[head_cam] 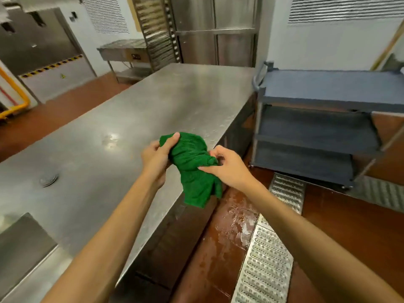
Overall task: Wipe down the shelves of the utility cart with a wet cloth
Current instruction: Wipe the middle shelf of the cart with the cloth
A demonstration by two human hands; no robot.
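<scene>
Nubby green cloth (192, 158), brushed-steel table (131, 119)

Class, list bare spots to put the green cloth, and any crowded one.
Steel table: bare from round drain to the far edge. Cart's top shelf: bare. Crowded: table's right edge, where left hand and right hand hold the cloth.

I see the cloth (192, 162) as a deep, even green. The counter (131, 119) is dull silver-grey with pale glare spots. The cart (328, 86) is slate blue-grey on every shelf. The floor (349, 226) is red-brown, and the grate (264, 265) is silvery with rows of punched holes. Far left I see a yellow-and-black stripe (50, 67) and a yellow rail (21, 99). The wall (328, 44) is white.
</scene>
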